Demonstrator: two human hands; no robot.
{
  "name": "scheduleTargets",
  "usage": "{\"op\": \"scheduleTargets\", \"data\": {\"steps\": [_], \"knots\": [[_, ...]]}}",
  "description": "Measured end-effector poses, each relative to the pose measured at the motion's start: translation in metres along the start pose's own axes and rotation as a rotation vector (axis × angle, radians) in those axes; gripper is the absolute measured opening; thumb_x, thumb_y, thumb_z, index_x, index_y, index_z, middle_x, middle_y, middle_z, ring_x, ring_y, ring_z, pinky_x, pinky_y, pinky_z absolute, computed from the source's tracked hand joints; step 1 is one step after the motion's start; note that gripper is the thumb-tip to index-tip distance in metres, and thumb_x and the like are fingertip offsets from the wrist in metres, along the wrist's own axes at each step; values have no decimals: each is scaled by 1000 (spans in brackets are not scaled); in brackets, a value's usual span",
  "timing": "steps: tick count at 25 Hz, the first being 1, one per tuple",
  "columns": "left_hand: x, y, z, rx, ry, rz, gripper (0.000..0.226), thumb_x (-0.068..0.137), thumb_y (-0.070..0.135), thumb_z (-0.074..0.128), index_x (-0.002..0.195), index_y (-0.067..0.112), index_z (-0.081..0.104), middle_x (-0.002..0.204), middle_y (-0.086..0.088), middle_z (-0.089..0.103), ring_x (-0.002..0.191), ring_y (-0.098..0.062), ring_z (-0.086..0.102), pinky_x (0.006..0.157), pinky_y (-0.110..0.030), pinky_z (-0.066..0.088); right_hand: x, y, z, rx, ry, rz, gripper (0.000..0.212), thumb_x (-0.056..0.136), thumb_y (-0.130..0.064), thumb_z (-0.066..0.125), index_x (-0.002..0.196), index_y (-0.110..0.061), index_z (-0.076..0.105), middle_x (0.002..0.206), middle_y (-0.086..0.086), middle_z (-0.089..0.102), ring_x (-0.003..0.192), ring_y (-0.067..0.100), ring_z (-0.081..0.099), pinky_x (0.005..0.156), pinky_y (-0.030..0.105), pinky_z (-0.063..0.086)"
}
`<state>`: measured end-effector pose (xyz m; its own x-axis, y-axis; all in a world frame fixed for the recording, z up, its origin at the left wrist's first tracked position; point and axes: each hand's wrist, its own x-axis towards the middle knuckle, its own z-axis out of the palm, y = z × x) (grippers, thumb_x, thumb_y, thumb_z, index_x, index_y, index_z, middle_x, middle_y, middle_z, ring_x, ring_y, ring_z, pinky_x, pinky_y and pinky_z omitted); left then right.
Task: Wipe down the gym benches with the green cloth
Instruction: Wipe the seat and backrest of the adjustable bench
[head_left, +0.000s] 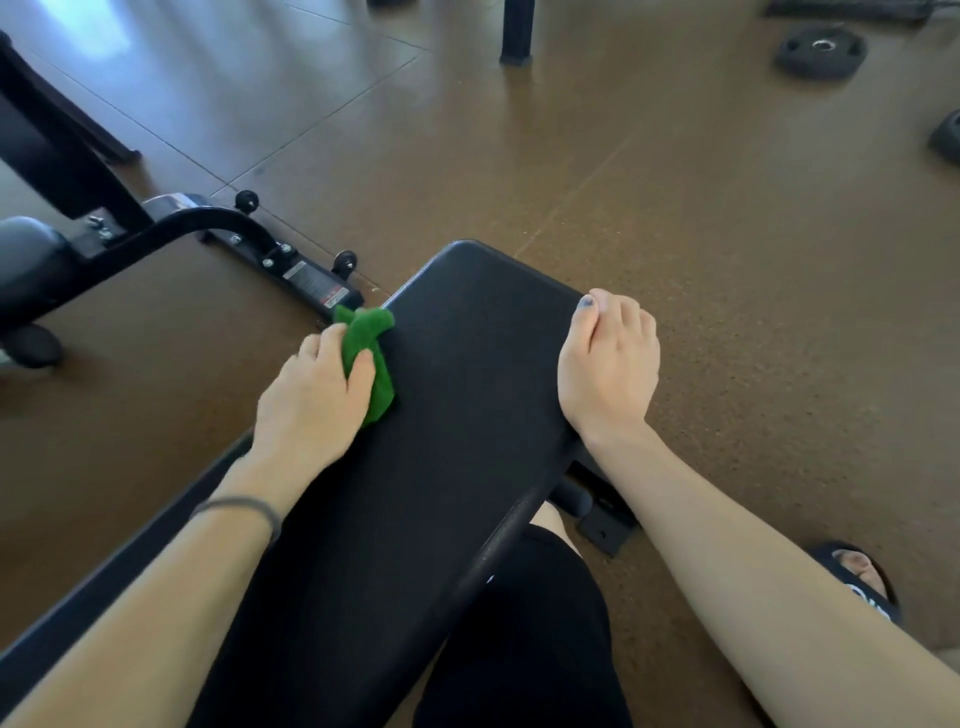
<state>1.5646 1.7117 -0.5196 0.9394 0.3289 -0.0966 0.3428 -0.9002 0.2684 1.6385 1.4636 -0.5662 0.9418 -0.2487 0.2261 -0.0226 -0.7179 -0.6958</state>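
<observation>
- Step in hand: wiping of one bench pad (457, 415) is under way; judged mid-stroke along its left edge, near the far end.
- Green cloth (370, 358): bunched, lying on the pad's left margin close to the far corner, part of it overhanging the edge. It touches the pad surface.
- Left hand (311, 395): lies over the cloth with fingers (361, 371) curled round it, thumb side on the pad. Grip appears firm, cloth crumpled rather than spread flat.
- Right hand (608, 364): set on the opposite, right edge of the pad, fingers bent over the rim and holding it; judged to be steadying the bench. It holds no cloth.
- Surroundings: a second bench frame (218, 228) with small wheels stands just beyond the left edge on the brown floor (727, 234); a weight plate (822, 51) lies well apart at the far right.
- Progress: cannot tell from the surface which parts have been wiped; no visible wet trail.
- Next move calls for: drawing the cloth across the pad's width and back along its length toward the body, keeping pressure even. The bunched cloth covers little area, so overlapping passes would be needed.
- Risk noted: the overhanging part may slip off the edge.
</observation>
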Motion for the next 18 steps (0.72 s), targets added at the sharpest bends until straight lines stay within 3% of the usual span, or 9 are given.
{"op": "scheduleTargets", "data": {"steps": [4, 9, 11, 15, 18], "knots": [[-47, -25, 6, 88, 81, 4, 56, 105, 35, 44, 154, 7, 40, 156, -14, 43, 143, -34, 39, 116, -49, 36, 1, 0, 5, -8, 26, -4, 67, 101, -43, 14, 129, -12, 65, 130, 3, 66, 123, 24, 54, 111, 40, 37], [61, 47, 14, -40, 19, -39, 41, 107, 40, 35, 133, 11, 49, 137, -14, 55, 124, -39, 54, 97, -50, 42, 0, -4, 2, -2, 24, 5, 69, 99, -47, 14, 131, -14, 66, 133, 4, 65, 124, 24, 54, 109, 41, 40], [72, 58, 19, -5, 26, -19, 46, 107, 41, 32, 140, 11, 45, 142, -13, 51, 127, -38, 51, 99, -50, 42, 1, -3, 0, -14, -4, 8, 76, 97, -48, 8, 135, -15, 64, 137, 4, 63, 127, 24, 52, 113, 40, 37], [-40, 18, 21, 104, 82, 281, 65, 102, 43, 27, 155, 8, 39, 161, -10, 39, 149, -32, 35, 124, -43, 25, -2, 2, 1, 6, -12, -20, 75, 98, -46, 8, 139, -11, 61, 140, 5, 62, 132, 24, 51, 117, 42, 34], [-83, 13, 25, 98, -3, 301, 68, 100, 47, 25, 160, 14, 33, 167, -1, 28, 156, -23, 21, 126, -38, 11, -3, -3, -2, 40, -15, 40, 74, 96, -50, 12, 139, -13, 60, 141, 3, 61, 134, 21, 49, 118, 41, 33]]}}
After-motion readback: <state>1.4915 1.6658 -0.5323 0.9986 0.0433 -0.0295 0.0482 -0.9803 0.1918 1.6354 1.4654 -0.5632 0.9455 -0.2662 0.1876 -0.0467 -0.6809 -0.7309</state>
